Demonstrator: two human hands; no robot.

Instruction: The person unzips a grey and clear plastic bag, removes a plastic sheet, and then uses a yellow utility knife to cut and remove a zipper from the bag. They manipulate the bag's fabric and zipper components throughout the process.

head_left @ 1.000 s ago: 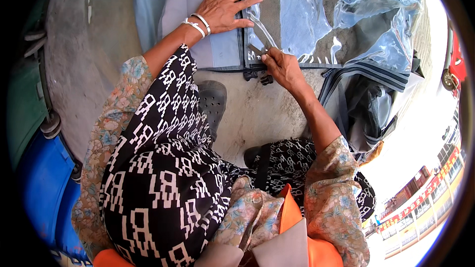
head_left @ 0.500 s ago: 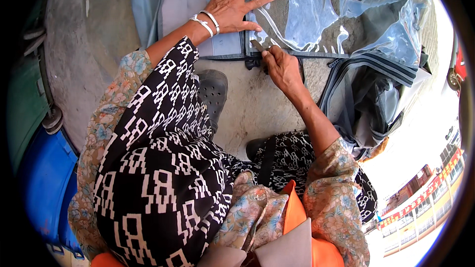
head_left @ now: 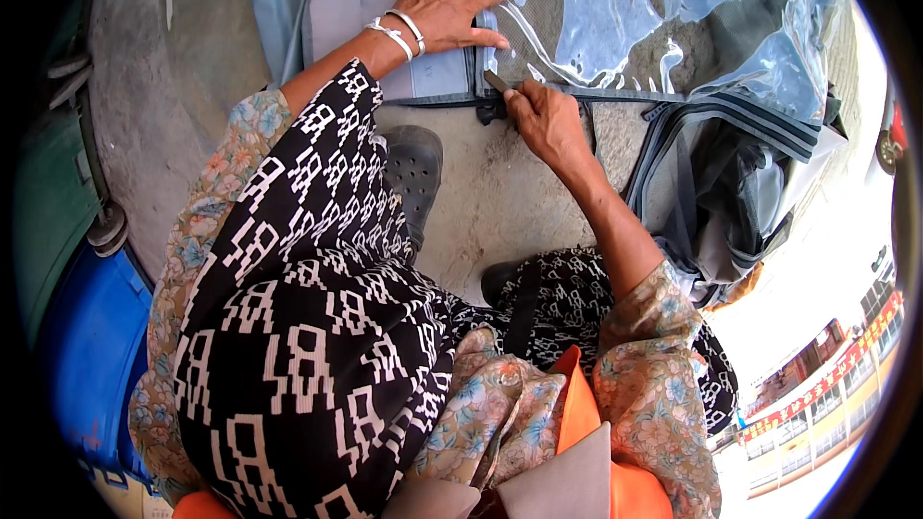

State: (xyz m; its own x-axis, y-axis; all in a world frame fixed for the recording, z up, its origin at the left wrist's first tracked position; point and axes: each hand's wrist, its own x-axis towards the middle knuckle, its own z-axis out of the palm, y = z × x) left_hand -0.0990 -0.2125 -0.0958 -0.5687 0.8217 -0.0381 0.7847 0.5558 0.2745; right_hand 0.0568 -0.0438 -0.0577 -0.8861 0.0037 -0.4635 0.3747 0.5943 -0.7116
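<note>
My left hand lies flat with fingers spread, pressing on the seam between grey fabric and a clear plastic sheet. Fingers and thumb of my right hand are closed round a short knife. Its dull grey blade points up and left, resting by the dark trim along the sheet's near edge. Most of the handle is hidden in my grip. The blade's tip is just below my left thumb.
To the right, a dark bundle of fabric with zip tape is heaped on the concrete floor. My dark clog stands near the trim. Blue and green wheeled bins are at the left.
The knife and my right hand have shifted very slightly, the blade tip moving a little up and left. My left hand stays spread in the same place.
</note>
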